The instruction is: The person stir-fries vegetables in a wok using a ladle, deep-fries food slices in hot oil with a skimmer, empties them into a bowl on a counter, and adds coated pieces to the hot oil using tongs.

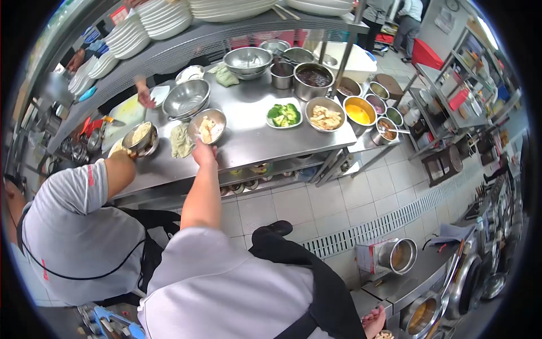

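My left hand [204, 153] reaches forward over the steel table and grips the near rim of a metal mixing bowl [220, 118]. Pale, battered-looking pieces of food [208, 129] lie in that bowl. A crumpled greenish cloth [181, 141] is just left of it, and a larger metal bowl [187, 98] stands behind. Far off at the lower right, my right hand [373, 322] has its fingers curled, beside a container of small pale pieces [385, 335] cut off by the frame edge. Whatever its fingers hold, if anything, I cannot make out.
A co-worker [84, 226] stands close at my left, near a bowl of pale food [141, 134]. Another person's hand [145, 95] shows across the table. Broccoli on a white plate [284, 115] and a bowl of pale chunks [326, 114] are at right. Pots [397, 256] stand behind me.
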`<state>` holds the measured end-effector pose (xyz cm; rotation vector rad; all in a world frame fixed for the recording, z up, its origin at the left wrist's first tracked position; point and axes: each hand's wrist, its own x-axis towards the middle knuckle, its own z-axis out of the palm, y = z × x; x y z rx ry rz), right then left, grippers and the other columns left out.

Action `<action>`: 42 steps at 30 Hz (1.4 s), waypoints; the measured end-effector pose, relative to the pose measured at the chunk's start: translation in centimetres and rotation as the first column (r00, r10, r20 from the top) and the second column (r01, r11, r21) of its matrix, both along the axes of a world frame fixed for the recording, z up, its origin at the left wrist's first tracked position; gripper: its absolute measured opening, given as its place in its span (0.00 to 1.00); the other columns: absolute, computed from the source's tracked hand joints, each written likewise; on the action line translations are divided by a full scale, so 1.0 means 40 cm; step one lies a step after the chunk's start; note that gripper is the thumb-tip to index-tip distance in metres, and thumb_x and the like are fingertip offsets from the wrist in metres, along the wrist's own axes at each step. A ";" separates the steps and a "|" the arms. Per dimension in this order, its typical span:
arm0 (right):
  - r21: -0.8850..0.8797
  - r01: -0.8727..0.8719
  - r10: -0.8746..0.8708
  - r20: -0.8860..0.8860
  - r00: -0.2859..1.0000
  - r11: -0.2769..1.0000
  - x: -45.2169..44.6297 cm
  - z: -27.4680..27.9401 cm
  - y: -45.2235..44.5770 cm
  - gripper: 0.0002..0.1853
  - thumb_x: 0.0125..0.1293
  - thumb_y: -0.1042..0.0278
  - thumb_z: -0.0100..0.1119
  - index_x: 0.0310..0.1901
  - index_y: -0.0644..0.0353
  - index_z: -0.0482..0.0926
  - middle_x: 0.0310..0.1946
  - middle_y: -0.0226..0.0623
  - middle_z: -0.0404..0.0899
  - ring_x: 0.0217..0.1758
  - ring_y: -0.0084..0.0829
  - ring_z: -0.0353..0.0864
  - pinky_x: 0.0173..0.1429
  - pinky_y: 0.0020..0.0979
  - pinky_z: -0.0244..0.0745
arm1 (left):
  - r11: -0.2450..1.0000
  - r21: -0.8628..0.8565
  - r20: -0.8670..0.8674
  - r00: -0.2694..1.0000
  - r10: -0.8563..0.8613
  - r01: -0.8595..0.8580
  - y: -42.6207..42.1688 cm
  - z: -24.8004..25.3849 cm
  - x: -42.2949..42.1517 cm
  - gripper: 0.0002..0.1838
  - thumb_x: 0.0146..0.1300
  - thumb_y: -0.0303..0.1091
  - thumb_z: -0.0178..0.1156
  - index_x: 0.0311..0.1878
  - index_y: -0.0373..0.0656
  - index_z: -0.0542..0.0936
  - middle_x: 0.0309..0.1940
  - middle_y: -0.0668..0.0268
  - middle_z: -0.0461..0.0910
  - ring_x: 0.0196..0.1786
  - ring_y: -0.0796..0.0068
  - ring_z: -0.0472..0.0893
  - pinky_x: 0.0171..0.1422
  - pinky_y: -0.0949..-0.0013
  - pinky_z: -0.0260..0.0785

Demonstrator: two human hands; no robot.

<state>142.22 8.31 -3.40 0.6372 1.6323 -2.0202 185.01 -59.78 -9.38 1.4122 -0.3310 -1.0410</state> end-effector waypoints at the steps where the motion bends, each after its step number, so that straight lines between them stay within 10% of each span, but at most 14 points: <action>1: 0.023 -0.031 0.030 0.032 0.999 0.999 0.000 -0.005 -0.008 0.34 0.65 0.46 0.43 0.57 0.74 0.64 0.46 0.47 0.74 0.41 0.34 0.72 0.47 0.33 0.72 | 0.997 0.082 -0.034 0.999 0.015 -0.012 -0.046 -0.022 0.031 0.13 0.67 0.37 0.49 0.45 0.36 0.73 0.30 0.61 0.76 0.25 0.73 0.75 0.24 0.72 0.72; 6: 0.086 -0.062 0.052 0.109 0.993 0.994 0.019 -0.039 -0.035 0.39 0.63 0.40 0.43 0.58 0.74 0.64 0.48 0.48 0.73 0.45 0.36 0.73 0.50 0.35 0.71 | 0.999 0.014 -0.048 0.998 -0.038 0.039 -0.043 -0.023 -0.009 0.18 0.59 0.24 0.47 0.54 0.38 0.73 0.48 0.57 0.77 0.41 0.66 0.82 0.29 0.70 0.78; 13: 0.028 0.115 -0.118 0.157 0.980 0.993 0.180 -0.106 0.078 0.46 0.60 0.30 0.43 0.59 0.74 0.63 0.51 0.50 0.73 0.49 0.39 0.74 0.56 0.38 0.70 | 0.857 0.043 -0.067 0.858 -0.510 0.513 0.228 0.003 -0.346 0.10 0.68 0.31 0.50 0.48 0.36 0.70 0.38 0.59 0.78 0.31 0.72 0.80 0.32 0.71 0.75; 21: -0.349 0.414 -0.363 0.205 0.909 0.841 0.514 -0.313 0.218 0.54 0.57 0.20 0.43 0.60 0.74 0.61 0.53 0.52 0.73 0.55 0.43 0.75 0.61 0.41 0.70 | 0.173 -0.013 -0.105 0.171 -0.980 0.985 0.537 0.068 -0.728 0.12 0.62 0.26 0.52 0.48 0.38 0.71 0.41 0.62 0.78 0.36 0.71 0.80 0.37 0.69 0.76; 22: -0.171 0.497 -0.474 0.159 0.866 0.851 0.503 -0.145 0.104 0.54 0.58 0.21 0.43 0.62 0.75 0.59 0.56 0.54 0.71 0.58 0.44 0.73 0.64 0.40 0.67 | 0.083 -0.027 -0.107 0.080 -0.991 0.996 0.579 0.080 -0.766 0.12 0.61 0.27 0.52 0.48 0.39 0.71 0.41 0.63 0.78 0.37 0.71 0.80 0.37 0.69 0.76; 28: -0.340 0.700 -0.612 0.341 0.714 0.628 0.576 -0.166 0.084 0.48 0.62 0.28 0.46 0.59 0.77 0.61 0.53 0.60 0.70 0.53 0.46 0.75 0.59 0.42 0.73 | -0.347 0.012 -0.136 -0.342 -0.930 0.938 0.804 0.162 -0.880 0.13 0.61 0.27 0.55 0.49 0.41 0.70 0.42 0.64 0.78 0.37 0.73 0.80 0.37 0.69 0.76; 42: -0.360 0.926 -0.972 0.234 -0.029 -0.114 0.557 -0.105 0.172 0.26 0.67 0.42 0.52 0.40 0.64 0.65 0.34 0.47 0.75 0.40 0.46 0.81 0.43 0.41 0.79 | -0.893 0.006 -0.192 -0.876 -0.443 0.451 0.975 0.212 -1.069 0.11 0.63 0.26 0.52 0.49 0.40 0.73 0.40 0.62 0.80 0.35 0.73 0.81 0.36 0.69 0.76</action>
